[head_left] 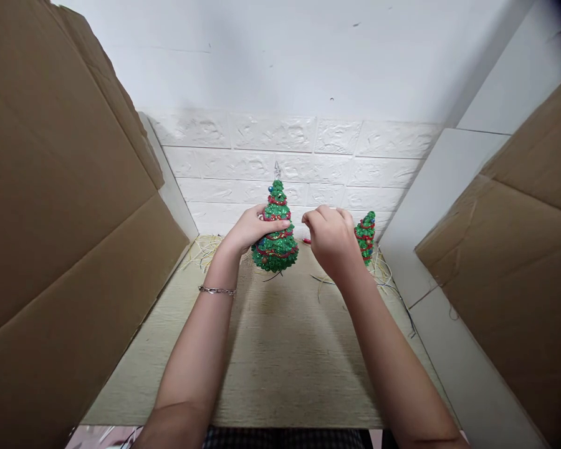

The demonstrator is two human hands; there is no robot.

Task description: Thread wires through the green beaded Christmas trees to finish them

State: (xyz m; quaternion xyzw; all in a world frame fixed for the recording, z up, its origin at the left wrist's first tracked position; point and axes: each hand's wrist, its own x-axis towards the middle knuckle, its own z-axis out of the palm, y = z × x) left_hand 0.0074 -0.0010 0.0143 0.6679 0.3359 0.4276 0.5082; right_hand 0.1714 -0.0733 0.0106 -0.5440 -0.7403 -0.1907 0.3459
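Carefully, my left hand (252, 229) clamps the glittery tree (275, 240); my right hand (330, 240) pinches shut beside it, on what I cannot tell. A hard squeeze could shed beads or topple it.

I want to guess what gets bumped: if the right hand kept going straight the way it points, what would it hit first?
Probably the bigger green tree, which the left hand holds. The right hand points leftward at it, with a small gap between; depth is unclear.

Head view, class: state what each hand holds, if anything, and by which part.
The left hand grips the larger green tree around its middle. The right hand is closed with fingertips pinched, but whether it holds anything cannot be told.
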